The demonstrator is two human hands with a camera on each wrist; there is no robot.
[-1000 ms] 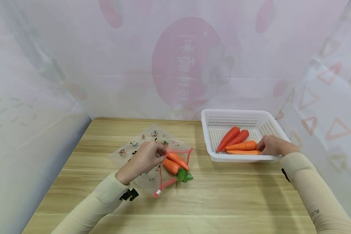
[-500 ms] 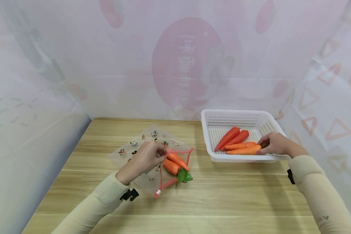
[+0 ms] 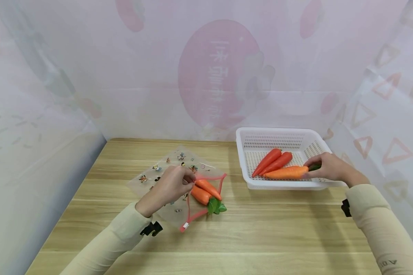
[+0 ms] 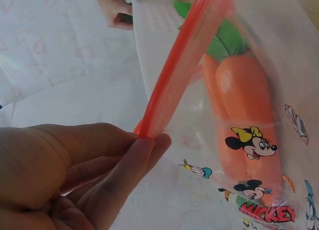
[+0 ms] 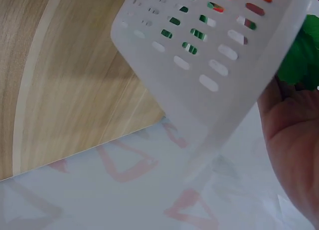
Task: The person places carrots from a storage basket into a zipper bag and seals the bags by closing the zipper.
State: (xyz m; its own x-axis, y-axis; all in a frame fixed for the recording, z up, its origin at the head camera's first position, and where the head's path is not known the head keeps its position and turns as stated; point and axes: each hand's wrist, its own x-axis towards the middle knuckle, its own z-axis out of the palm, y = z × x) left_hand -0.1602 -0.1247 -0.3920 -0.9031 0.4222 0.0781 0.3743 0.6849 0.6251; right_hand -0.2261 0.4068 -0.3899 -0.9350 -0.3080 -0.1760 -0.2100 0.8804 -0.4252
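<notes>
My left hand (image 3: 168, 189) pinches the red zip edge of a clear printed zip bag (image 3: 146, 184), whose mouth gapes to the right. Orange carrots (image 4: 244, 95) with green leaves (image 3: 216, 206) lie inside, leaves at the mouth. In the left wrist view, thumb and fingers grip the red strip (image 4: 172, 65). On the right, my right hand (image 3: 330, 168) holds an orange carrot (image 3: 285, 173) near its leafy end, over the front of a white basket (image 3: 285, 186). Green leaves (image 5: 301, 55) show by the palm in the right wrist view; the fingertips are hidden there.
Two red, tapered vegetables (image 3: 268, 160) lie in the basket, left of the carrot. The basket stands at the back right of the wooden table (image 3: 247, 236). Printed white sheets (image 3: 151, 107) rise behind and at both sides.
My right hand has drawn the carrot slightly up and to the right, and it now covers where a second orange carrot showed. The left hand and the bag have stayed in place.
</notes>
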